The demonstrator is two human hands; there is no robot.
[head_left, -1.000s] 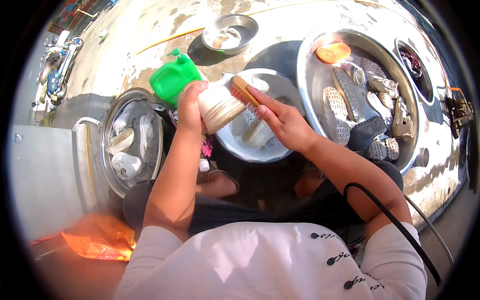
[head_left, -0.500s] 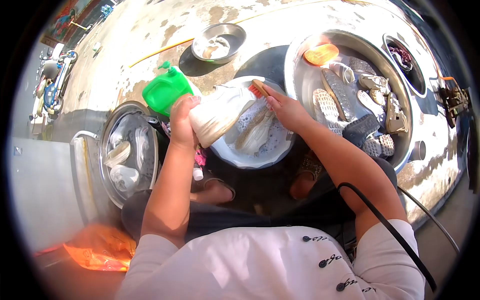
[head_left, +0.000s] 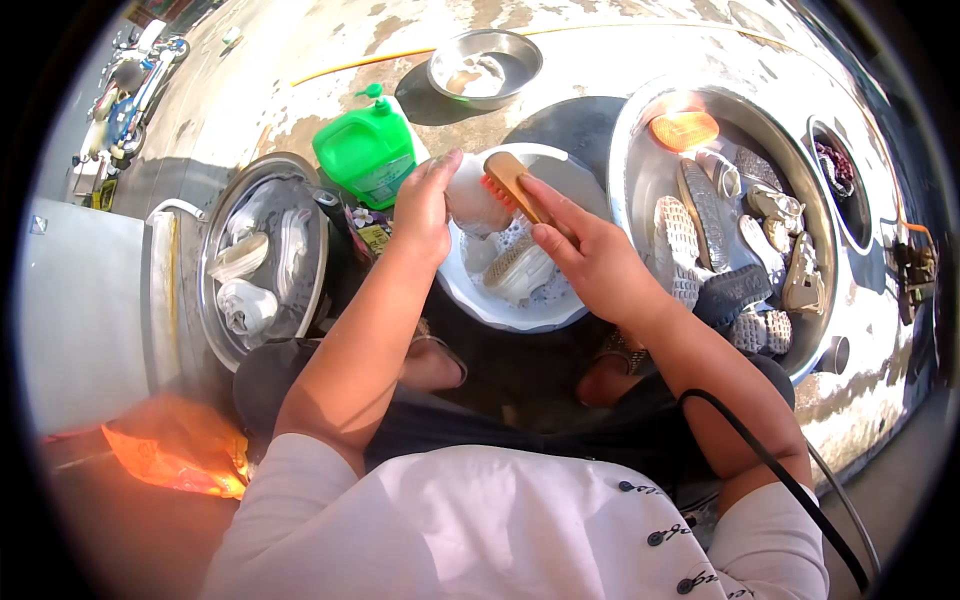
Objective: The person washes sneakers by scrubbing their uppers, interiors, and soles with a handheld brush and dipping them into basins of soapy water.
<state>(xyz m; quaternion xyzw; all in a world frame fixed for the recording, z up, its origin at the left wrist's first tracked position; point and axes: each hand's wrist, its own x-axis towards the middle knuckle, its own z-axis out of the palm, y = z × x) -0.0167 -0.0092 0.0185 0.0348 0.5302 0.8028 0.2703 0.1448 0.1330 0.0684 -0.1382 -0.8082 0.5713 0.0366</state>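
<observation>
My left hand (head_left: 428,205) is closed on a pale shoe (head_left: 472,198), held over the white basin (head_left: 470,302); much of the shoe is hidden by the hand and brush. In my right hand (head_left: 595,245) is a wooden scrubbing brush (head_left: 520,192) with red bristles. The bristles are turned toward the shoe and sit at its right side. A second shoe (head_left: 520,270) lies below in sudsy water inside the basin. Just beyond my left hand stands a green pump jug (head_left: 362,152).
On the right, a large metal tub (head_left: 622,150) holds several shoes and an orange insole (head_left: 684,130). At left, another metal basin (head_left: 212,300) contains pale shoes. A small metal bowl (head_left: 520,62) sits farther off, near a yellow hose (head_left: 365,63). A dark cable (head_left: 760,445) crosses my right arm.
The shoe has been turned from lying lengthwise to more end-on, its near part moving up and right. The brush has tilted, and its bristles now face the shoe. The view has shifted slightly.
</observation>
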